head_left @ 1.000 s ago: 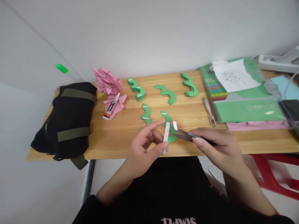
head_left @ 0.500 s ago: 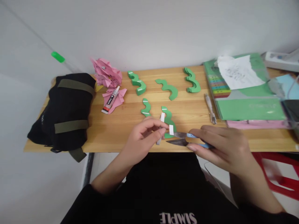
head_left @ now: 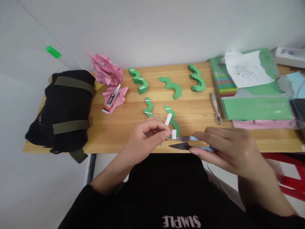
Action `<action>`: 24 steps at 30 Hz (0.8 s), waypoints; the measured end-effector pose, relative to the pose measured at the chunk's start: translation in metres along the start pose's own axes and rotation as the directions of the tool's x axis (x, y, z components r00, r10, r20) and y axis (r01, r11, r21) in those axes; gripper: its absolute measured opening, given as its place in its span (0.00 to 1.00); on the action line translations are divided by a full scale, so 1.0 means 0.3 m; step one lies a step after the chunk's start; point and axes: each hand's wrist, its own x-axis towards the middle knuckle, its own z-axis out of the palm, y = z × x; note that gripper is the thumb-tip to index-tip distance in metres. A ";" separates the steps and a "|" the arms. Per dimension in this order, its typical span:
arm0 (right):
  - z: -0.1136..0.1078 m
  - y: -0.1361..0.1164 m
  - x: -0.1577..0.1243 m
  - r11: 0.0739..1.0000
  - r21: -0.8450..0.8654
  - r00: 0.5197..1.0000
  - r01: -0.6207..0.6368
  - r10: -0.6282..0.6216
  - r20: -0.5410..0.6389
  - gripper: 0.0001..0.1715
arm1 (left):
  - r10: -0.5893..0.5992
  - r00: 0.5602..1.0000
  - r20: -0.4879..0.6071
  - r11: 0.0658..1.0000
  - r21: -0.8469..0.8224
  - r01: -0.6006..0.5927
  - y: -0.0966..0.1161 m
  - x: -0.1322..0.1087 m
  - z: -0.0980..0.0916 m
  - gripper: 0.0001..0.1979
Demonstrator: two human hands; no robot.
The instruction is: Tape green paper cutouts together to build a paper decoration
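My left hand (head_left: 151, 135) pinches a narrow white strip (head_left: 168, 119) between thumb and fingers, its end sticking up past the fingertips. A small white piece (head_left: 174, 134) sits against the upper blade of the scissors (head_left: 181, 145). My right hand (head_left: 228, 149) grips the blue handles, and the blades are spread apart, pointing left. Just behind the fingers lies a wavy green paper cutout (head_left: 173, 119) with a white strip near its top, partly covered by my left hand. Another green cutout (head_left: 148, 106) with white strips lies to its left, its lower end hidden by the hand.
Farther back are a green stack with white strips (head_left: 139, 82), a plain green cutout (head_left: 171, 86) and another green stack (head_left: 197, 79). Left stand a glue tube (head_left: 111, 99), pink paper (head_left: 107, 71) and a black bag (head_left: 69, 111). Right are a white cable (head_left: 215, 107) and green folder (head_left: 257, 109).
The white strip in my left hand has tilted to the right. The small white piece stays at the blade, and the scissors remain spread. The view has shifted slightly.
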 end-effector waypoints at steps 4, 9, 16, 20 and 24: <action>0.004 -0.002 -0.002 1.000 0.007 1.000 -0.004 0.004 0.000 0.18 | -0.002 1.000 -0.005 0.997 0.078 0.002 0.001 -0.007 -0.005 0.04; 0.006 -0.002 -0.001 1.000 0.023 1.000 -0.010 0.010 0.013 0.19 | -0.002 1.000 0.009 0.997 0.074 0.001 -0.001 -0.013 -0.012 0.03; 0.013 0.000 -0.004 0.996 0.087 1.000 -0.030 0.029 0.012 0.17 | 0.007 1.000 0.018 0.997 0.071 -0.009 0.001 -0.012 -0.016 0.03; 0.011 -0.001 -0.002 0.997 0.079 1.000 -0.021 0.020 0.019 0.19 | 0.012 1.000 0.027 0.997 0.080 -0.014 -0.006 -0.013 -0.016 0.01; 0.009 -0.001 -0.003 0.995 0.097 0.999 -0.032 0.029 0.031 0.18 | 0.018 1.000 0.023 0.994 0.111 -0.021 -0.008 -0.012 -0.015 0.03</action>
